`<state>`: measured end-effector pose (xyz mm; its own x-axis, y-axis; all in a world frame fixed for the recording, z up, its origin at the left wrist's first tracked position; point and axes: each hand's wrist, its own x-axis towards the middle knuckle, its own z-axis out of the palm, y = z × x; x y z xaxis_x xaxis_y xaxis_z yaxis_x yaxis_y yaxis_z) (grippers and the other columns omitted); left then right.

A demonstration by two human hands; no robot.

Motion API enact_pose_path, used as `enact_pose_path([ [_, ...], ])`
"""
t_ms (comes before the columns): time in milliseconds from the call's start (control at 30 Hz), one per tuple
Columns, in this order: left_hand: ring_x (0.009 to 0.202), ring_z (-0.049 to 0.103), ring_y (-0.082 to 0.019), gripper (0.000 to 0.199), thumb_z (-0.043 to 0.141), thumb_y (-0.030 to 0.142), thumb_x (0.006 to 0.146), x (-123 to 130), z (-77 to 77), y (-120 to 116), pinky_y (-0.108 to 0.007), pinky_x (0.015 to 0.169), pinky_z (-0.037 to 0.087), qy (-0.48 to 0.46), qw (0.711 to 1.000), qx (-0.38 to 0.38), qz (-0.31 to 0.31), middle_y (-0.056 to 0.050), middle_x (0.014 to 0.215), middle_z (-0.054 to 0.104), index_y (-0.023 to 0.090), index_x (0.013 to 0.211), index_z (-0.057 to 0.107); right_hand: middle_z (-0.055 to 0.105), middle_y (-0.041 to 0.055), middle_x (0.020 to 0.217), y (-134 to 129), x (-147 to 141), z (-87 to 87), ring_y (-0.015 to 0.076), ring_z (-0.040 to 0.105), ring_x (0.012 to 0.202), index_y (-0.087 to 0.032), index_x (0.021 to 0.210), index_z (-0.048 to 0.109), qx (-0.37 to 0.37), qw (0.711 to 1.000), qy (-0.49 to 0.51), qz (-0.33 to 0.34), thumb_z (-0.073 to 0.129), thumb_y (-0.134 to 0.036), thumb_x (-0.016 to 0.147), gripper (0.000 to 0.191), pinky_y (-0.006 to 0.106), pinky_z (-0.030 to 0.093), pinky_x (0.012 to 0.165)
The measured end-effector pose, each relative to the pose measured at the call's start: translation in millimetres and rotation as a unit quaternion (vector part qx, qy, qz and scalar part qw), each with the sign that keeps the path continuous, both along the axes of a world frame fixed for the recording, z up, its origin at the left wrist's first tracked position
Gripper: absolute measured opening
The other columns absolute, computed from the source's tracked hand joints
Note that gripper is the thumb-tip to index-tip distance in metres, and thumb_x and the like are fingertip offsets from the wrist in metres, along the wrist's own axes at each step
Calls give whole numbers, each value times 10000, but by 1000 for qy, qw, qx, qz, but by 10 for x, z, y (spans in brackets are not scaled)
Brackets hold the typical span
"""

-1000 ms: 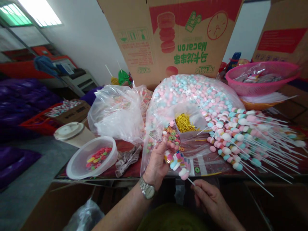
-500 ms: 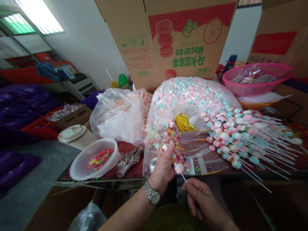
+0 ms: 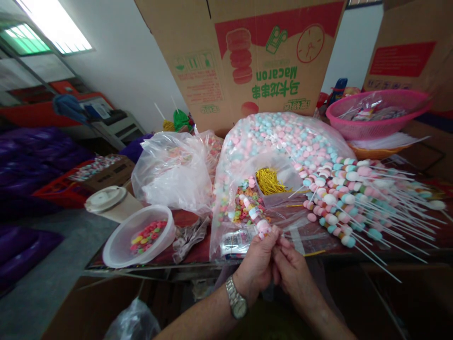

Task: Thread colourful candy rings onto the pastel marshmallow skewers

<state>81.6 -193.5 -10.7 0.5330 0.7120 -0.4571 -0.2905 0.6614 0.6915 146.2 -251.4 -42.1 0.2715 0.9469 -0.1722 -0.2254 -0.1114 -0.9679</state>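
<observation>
My left hand [image 3: 257,262], with a watch on its wrist, is closed round the lower end of a candy skewer [image 3: 255,215]. The skewer points up and away, with white, blue and pink pieces showing. My right hand [image 3: 288,260] is pressed against the left one, its fingers closed near the skewer's stick; the stick itself is hidden between the hands. Just beyond is a large clear bag of pastel candies [image 3: 279,132], with ring candies [image 3: 244,203] at its front and a holder of gold ties [image 3: 271,182]. A pile of candy skewers [image 3: 354,203] lies to the right.
At the left stand a white bowl [image 3: 116,245] with colourful rings, a lidded cup [image 3: 109,200] and a crumpled glove [image 3: 191,236]. A clear bag [image 3: 173,174] sits behind them. A large carton [image 3: 198,47] stands at the back, and a pink basket [image 3: 378,127] at the back right.
My right hand has moved up and left to meet my left hand, which has shifted down and right. More of the skewer's candy now shows above the fingers.
</observation>
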Motion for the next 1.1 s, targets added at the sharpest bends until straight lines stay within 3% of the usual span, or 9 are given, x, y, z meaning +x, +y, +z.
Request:
enact_pose_path([
  [200,601,574,-157,522,428,617,813,-58,-65,8,-260,544,451,107,981,157,-33,-42,659,604,139,750,628,476,-35,502,-51,44,97,110,430,450,-191,660,531,17,986,-168,4,420,-463,878,365,217,348,451],
  [367,777,580,-177,503,264,466,930,-154,85,-42,-313,816,457,229,907,323,-141,-50,784,638,135,937,643,593,20,674,2,55,96,161,556,640,-195,756,550,60,970,-232,-37,386,-383,884,280,247,439,603],
  [433,734,571,-166,434,314,419,930,-290,260,-53,-284,744,466,274,838,418,-220,-47,782,643,141,920,647,567,0,617,11,153,99,154,538,599,-200,733,536,44,968,-247,-15,380,-394,893,296,240,418,567],
  [533,678,567,-149,276,467,369,892,-570,588,43,-252,669,448,330,675,599,-277,-29,746,655,186,875,672,502,-33,526,-34,396,175,131,486,522,-205,662,500,15,958,-281,49,367,-414,916,354,229,370,527],
  [633,968,562,-266,272,545,367,854,-757,782,270,-436,891,385,450,490,736,-124,-110,1023,656,195,1040,644,488,-36,518,-89,607,343,118,472,526,-204,602,457,32,932,-331,145,358,-392,934,394,224,340,534],
  [700,1083,517,-308,339,559,382,842,-780,748,397,-540,980,278,452,430,766,-153,-119,1145,615,214,1135,592,495,-36,543,-88,669,463,114,474,543,-203,614,452,47,915,-355,188,360,-370,938,376,223,327,535],
  [767,984,573,-248,293,485,356,888,-747,605,442,-468,962,335,419,456,746,-245,-87,1045,648,212,1125,579,489,-38,556,-50,679,538,114,468,544,-204,632,449,54,901,-380,204,357,-357,940,356,228,314,528],
  [900,699,567,-148,313,347,344,944,-648,250,357,-247,674,422,368,618,623,-305,-35,792,629,169,939,606,515,-18,606,76,686,474,132,479,590,-201,671,492,68,873,-440,201,365,-336,923,312,254,323,559],
  [1100,574,414,-102,325,402,371,915,-562,3,267,-210,532,325,283,812,468,-204,29,608,465,144,736,550,538,-34,671,169,550,179,96,462,487,-176,1030,513,-25,981,-167,99,569,-478,782,395,209,344,442],
])
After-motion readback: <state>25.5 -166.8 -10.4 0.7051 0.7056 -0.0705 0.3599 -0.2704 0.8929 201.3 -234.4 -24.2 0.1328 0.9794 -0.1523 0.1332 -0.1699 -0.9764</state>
